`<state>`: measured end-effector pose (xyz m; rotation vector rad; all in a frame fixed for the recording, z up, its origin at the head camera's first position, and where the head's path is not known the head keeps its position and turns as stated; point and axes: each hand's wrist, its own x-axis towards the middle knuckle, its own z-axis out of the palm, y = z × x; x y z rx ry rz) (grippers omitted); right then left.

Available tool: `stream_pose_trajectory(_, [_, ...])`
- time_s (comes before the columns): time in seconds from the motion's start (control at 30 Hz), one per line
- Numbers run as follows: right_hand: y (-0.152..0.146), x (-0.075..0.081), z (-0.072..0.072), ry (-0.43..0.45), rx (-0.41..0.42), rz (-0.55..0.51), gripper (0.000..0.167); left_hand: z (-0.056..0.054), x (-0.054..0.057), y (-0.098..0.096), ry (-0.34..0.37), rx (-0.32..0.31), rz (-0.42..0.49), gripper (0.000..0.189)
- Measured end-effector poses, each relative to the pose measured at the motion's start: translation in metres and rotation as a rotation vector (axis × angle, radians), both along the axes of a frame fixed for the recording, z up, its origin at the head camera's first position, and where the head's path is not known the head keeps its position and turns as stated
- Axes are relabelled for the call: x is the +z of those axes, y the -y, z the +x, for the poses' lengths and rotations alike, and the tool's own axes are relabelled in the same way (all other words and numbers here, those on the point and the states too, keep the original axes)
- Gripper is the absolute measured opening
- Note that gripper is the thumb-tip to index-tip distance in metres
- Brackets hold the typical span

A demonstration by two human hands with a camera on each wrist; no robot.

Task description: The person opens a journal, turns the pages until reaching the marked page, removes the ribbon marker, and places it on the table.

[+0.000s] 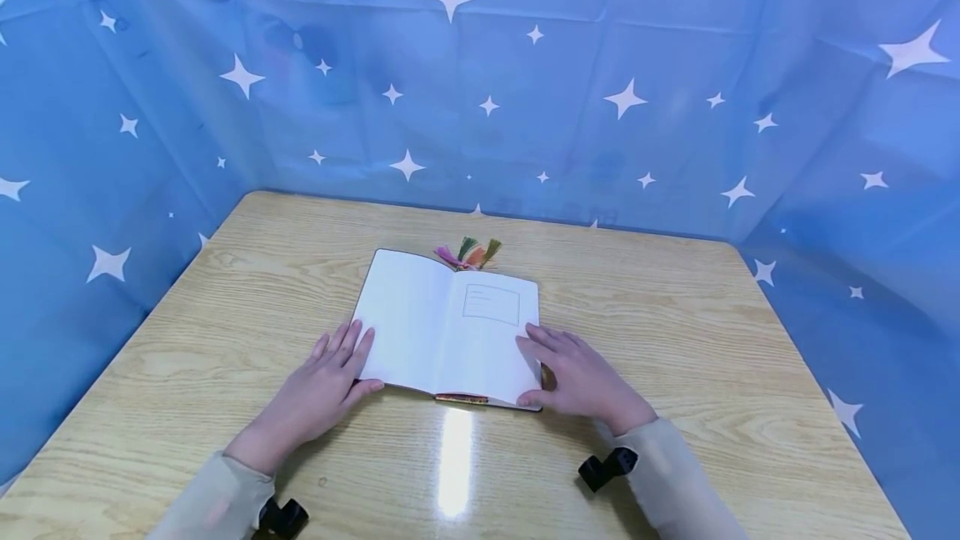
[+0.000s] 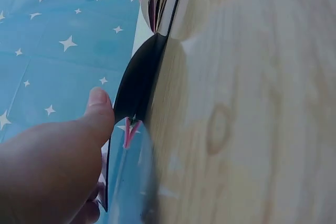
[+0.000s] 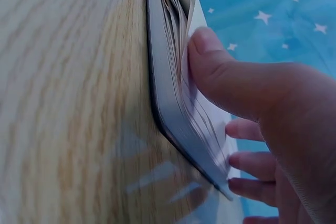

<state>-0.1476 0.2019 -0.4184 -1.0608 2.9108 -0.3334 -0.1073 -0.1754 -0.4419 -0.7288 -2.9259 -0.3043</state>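
An open notebook (image 1: 408, 319) with a dark cover lies in the middle of the table, its left page blank. A faint printed frame shows on the right page. My left hand (image 1: 322, 390) rests at the left page's outer edge with fingers fairly straight. In the left wrist view, the left cover (image 2: 139, 77) arches off the tabletop beside the thumb. My right hand (image 1: 581, 377) touches the right page's outer edge. In the right wrist view, its thumb lies against the pages (image 3: 176, 35), which bow and fan apart. Colorful tassels (image 1: 471, 254) stick out above the spine.
The wood-grain table (image 1: 660, 307) extends around the notebook on all sides. A blue cloth backdrop (image 1: 525, 148) with white stars hangs along its back and sides. Black wrist devices sit on the left sleeve (image 1: 217, 498) and the right sleeve (image 1: 675, 473).
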Motion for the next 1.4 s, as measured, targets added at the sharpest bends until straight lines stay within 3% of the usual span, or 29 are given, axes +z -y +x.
stream_pose_trajectory(0.63, [0.002,-0.008,0.0,-0.061,0.002,0.007,0.084,-0.002,0.0,-0.003,0.018,0.004,-0.001,0.072])
stream_pose_trajectory(1.03, [0.006,0.001,0.003,-0.098,0.002,-0.007,0.08,-0.002,0.001,-0.008,0.027,0.018,0.008,0.07])
stream_pose_trajectory(1.4, [0.013,0.004,0.005,-0.229,0.009,-0.098,0.079,-0.003,0.009,-0.015,0.067,0.009,0.034,0.088])
